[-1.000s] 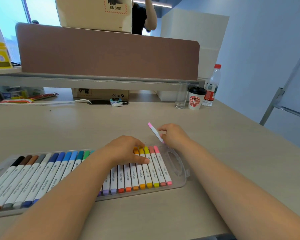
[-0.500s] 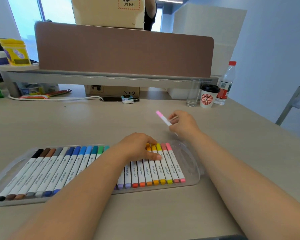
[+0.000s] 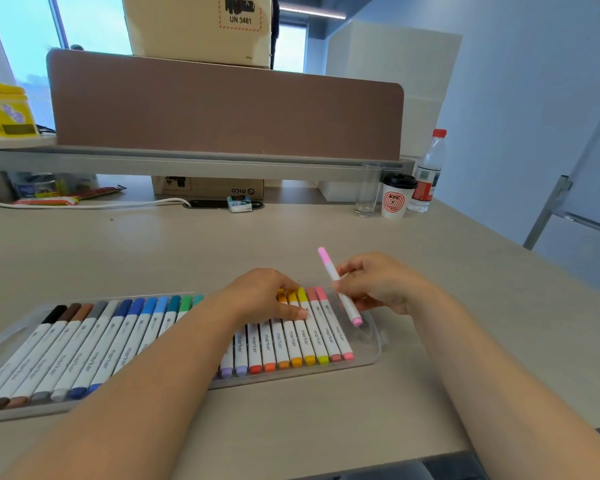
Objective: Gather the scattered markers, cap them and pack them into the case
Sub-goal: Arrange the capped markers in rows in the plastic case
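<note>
The right hand [image 3: 378, 284] pinches a pink marker [image 3: 330, 268] at its middle and holds it tilted. Its lower pink end hangs just above the free place at the right end of the clear case [image 3: 373, 337], and its upper end points away from the person. Both ends look pink and closed, so I judge it is already capped. The left hand [image 3: 264, 296] lies on the row of markers [image 3: 118, 341] inside the case, which stands on the bench [image 3: 187, 244]. Its fingers rest on the orange and yellow ones, and it grasps nothing. The step in hand seems to be to lay this marker beside the last pink one in the row. To do it well, the right hand should first turn the marker until it is parallel with its neighbours, then lower it flat, not one end first, so that it does not climb on the marker beside it. The left hand can press lightly on the row, so that the markers do not roll or lift. A soft push from above should then seat it.
</note>
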A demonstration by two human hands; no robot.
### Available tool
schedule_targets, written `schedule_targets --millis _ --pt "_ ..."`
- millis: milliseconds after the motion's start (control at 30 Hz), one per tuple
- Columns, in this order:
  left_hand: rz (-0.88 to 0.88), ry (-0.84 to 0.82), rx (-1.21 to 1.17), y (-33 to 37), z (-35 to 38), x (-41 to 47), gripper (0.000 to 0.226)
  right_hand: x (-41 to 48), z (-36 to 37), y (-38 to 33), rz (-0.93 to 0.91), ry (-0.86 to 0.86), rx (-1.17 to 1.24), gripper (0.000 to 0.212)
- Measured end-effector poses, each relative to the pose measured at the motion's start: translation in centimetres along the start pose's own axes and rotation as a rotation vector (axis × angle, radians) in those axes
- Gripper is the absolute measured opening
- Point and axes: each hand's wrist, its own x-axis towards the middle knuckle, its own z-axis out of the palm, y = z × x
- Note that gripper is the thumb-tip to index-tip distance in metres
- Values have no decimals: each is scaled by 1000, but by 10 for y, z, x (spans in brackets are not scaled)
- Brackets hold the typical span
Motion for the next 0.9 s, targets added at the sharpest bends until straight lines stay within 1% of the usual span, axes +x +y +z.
schedule_targets --millis 100,200,400,567,700,800,900 --pt "-1 -5 -2 0 0 1 55 -1 5 7 10 -11 -56 31" --pt "-3 -1 13 0 0 1 58 1 10 11 2 14 -202 41" --pt "-15 3 25 0 1 2 61 -3 11 11 4 31 -294 52" --pt "-10 2 23 -1 2 3 61 -4 17 10 8 82 -393 49" --pt "-16 6 26 -1 1 3 61 -5 18 9 6 73 -450 44" --pt "-24 8 20 0 1 2 61 -6 16 10 3 62 -444 37" --pt "-30 6 18 1 1 2 62 -7 12 11 0 48 -394 26"
